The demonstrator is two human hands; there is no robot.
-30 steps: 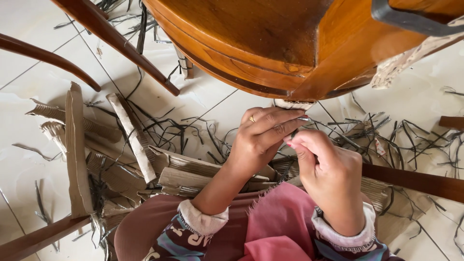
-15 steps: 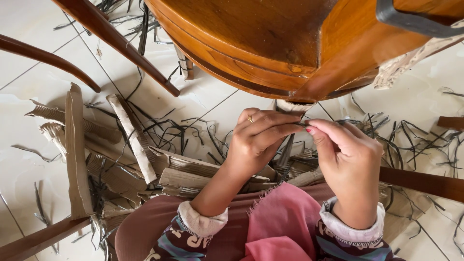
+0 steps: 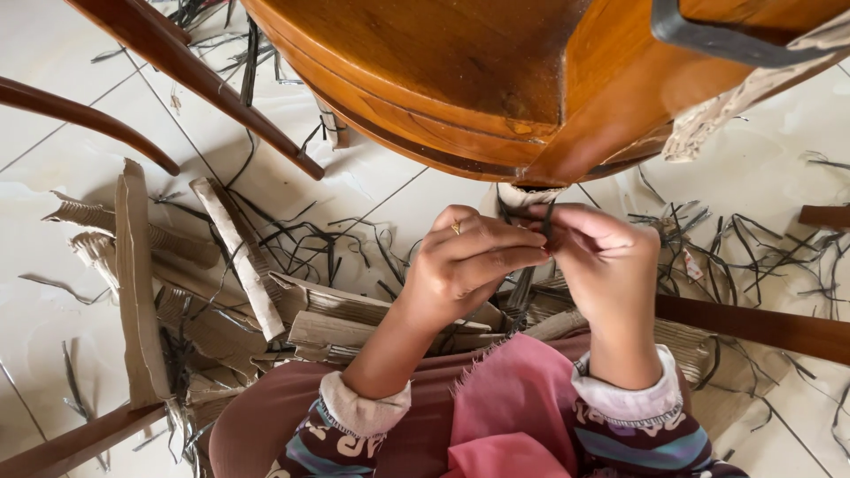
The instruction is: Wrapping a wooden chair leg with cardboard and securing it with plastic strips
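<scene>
Head view, looking down; left hand (image 3: 465, 265) w/ a gold ring and right hand (image 3: 602, 261) meet fingertip to fingertip, both pinched shut on a thin dark flat strip (image 3: 546, 221), held taut just below the curved rim of a glossy orange-brown wooden chair frame (image 3: 460, 97), prob. so the strip stays tight near the wood; strip looks stiff, narrow, matte; around the hands, pale glossy tiled floor (image 3: 53, 115) littered w/ more dark strip offcuts (image 3: 310, 239) and torn ribbed brown cardboard pieces (image 3: 137, 283); frayed pink cloth (image 3: 513, 398) on lap.
</scene>
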